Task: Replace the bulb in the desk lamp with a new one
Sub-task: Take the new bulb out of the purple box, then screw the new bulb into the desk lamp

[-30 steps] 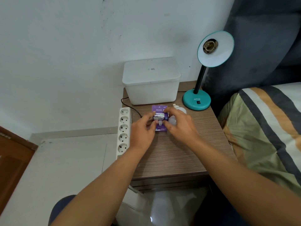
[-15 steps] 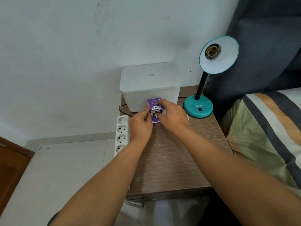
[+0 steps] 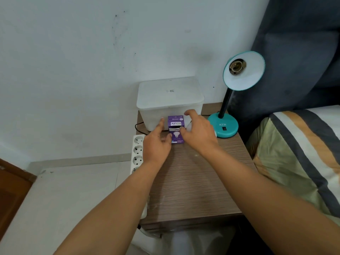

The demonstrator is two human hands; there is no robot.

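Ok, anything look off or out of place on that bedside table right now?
The desk lamp has an empty socket: no bulb in it, expected mid-swap. A white bulb lies loose on the table, mostly hidden behind the right hand. The purple bulb box stands with its top flap open. Nothing looks spilled or broken.

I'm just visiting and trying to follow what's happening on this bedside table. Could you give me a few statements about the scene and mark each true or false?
1. The lamp socket has a bulb screwed in. False: it is empty.
2. A purple bulb box stands on the wooden table between both hands. True.
3. The white storage bin has no lid. False: its lid is on.
4. A white power strip lies along the table's left edge. True.
5. The right hand grips the lamp base. False: it is at the box; the left hand is too.
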